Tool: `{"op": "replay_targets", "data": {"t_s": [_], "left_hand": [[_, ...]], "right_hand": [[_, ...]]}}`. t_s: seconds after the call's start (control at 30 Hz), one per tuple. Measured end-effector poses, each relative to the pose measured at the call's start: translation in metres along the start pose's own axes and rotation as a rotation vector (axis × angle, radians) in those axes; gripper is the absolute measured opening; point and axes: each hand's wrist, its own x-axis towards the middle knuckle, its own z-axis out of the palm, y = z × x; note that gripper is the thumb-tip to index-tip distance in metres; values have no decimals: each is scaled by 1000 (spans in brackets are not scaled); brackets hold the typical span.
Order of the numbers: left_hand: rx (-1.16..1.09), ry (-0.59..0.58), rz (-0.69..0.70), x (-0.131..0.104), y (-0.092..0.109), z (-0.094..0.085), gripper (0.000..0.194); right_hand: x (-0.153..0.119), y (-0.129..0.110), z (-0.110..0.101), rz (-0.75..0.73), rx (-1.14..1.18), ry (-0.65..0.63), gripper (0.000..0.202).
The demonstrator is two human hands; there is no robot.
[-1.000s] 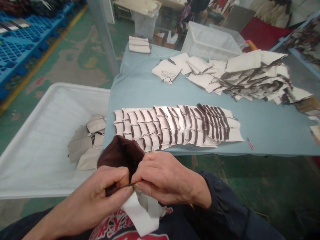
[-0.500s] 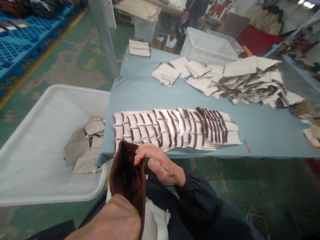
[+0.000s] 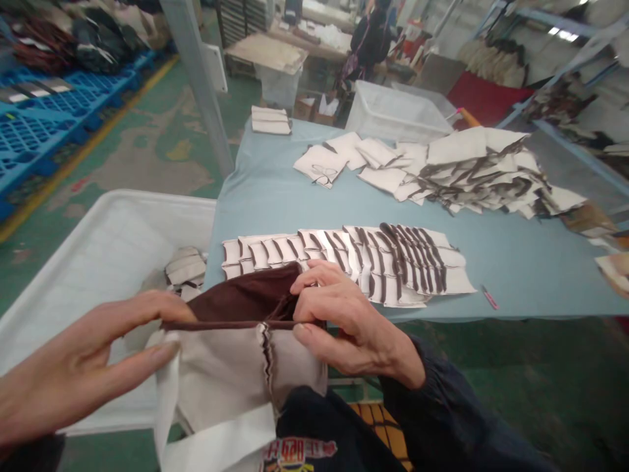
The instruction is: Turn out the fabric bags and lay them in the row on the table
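A pale cloth bag [image 3: 221,367] with a dark brown lining [image 3: 246,295] is held up between my hands, its mouth spread. At its left rim my left hand [image 3: 113,354] grips the edge, thumb outside and fingers within. My right hand [image 3: 348,314] pinches the right rim, with its fingertips at the brown lining. A ruffled seam [image 3: 266,357] runs down the near side, and a white strap [image 3: 221,438] hangs in front. Behind the bag, overlapping rows of pale pieces with dark brown edges [image 3: 393,262] lie on the table.
The blue-covered table [image 3: 265,190] holds a heap of pale pieces [image 3: 481,170], glasses [image 3: 325,172] and a small pink cutter [image 3: 489,297]. A white bin [image 3: 98,229] with cloth pieces stands at the left. A plastic tub [image 3: 398,111] and a person [image 3: 368,39] are farther back.
The bag has turned so its pale outer side faces me, and its mouth is spread wider. My left hand has come out from inside to the left rim; my right hand now grips the right rim.
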Motion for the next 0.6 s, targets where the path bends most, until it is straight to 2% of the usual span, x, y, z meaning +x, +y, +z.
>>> {"op": "replay_targets", "data": {"t_s": [0.13,0.3,0.37,0.47,0.6], "left_hand": [[-44,-56,214,37,32,6,21],[-90,-90,387,66,61,19,25],[-117,-128,420,71,66,25,23],[-141,-180,397,72,66,34,23],[-123,-241,365,68,61,45,20]], "right_hand": [[8,-11,-16,57,203,-11,27],[-1,-6,-7,119,353,-18,28],[-7,-4,-4,160,387,-19,27],[-16,-1,-5,234,417,9,28],[-26,3,-7,259,292,7,22]]}}
